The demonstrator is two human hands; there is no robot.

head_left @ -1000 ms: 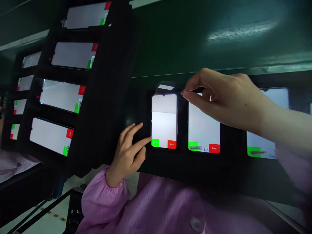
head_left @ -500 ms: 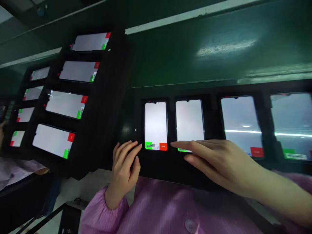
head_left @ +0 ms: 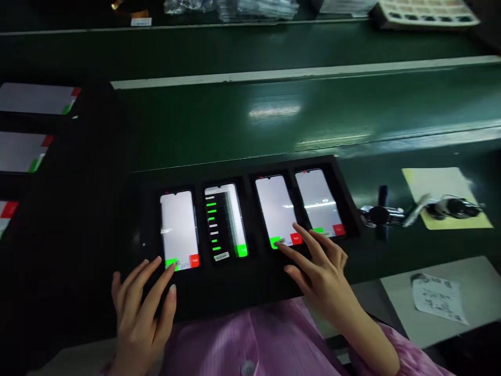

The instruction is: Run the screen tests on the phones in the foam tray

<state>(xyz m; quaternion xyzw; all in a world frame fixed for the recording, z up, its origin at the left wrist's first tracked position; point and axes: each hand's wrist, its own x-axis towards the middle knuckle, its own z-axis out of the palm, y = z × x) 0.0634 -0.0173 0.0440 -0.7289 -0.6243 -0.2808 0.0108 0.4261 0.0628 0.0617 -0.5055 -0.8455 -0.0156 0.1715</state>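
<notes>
Four phones lie face up in a row in a black tray [head_left: 348, 209]. My left hand [head_left: 143, 308] has its fingers spread, with the index fingertip at the green corner of the leftmost phone [head_left: 178, 219], whose screen is white. Beside it, the second phone [head_left: 223, 219] shows a dark list with green bars and a white strip. My right hand [head_left: 324, 266] is open, its index fingertip at the green corner of the third phone [head_left: 274, 203]. Other fingers of that hand hover near the lower edge of the rightmost phone [head_left: 319, 193]. Neither hand holds anything.
Another dark tray with lit phones [head_left: 27, 149] stands at the left. To the right lie a shiny metal-and-black tool [head_left: 381, 215] and a yellow sheet [head_left: 450, 177]. Plastic bags [head_left: 254, 9] and a pale tray [head_left: 426, 13] sit on the far ledge.
The view has swung right, bringing the tool and yellow sheet in. My right hand has moved from the second phone to the third. The second phone's screen has changed from white to a list.
</notes>
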